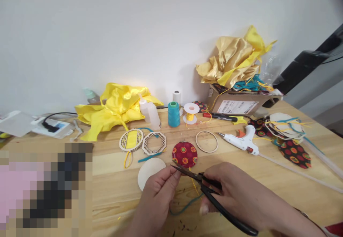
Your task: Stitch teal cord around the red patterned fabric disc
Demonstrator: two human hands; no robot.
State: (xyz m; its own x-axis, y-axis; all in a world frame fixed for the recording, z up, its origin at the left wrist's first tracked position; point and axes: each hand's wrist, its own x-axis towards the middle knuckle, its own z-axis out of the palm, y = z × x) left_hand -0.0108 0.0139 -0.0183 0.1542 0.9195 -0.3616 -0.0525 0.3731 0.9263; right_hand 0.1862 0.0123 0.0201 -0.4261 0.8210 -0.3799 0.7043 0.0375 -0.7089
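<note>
My right hand (227,183) is wrapped round the black handles of a pair of scissors (200,178), whose blades point left. Their tips touch or nearly touch the pinched fingers of my left hand (160,190); whatever is in that pinch is too small to make out. Just beyond the blades lies a round red flowered fabric disc (184,154) with a yellow cord (194,185) below it. A teal cord (187,205) curves over the wooden table between my hands. Partly behind my left hand is a white disc (150,171).
Around the middle lie a round lattice frame (122,144), an octagonal frame (144,147) and a wooden ring (197,142). A white glue gun (241,140) rests at right. Behind stand a teal thread spool (174,115), yellow cloth (115,104) and a cardboard box (214,99).
</note>
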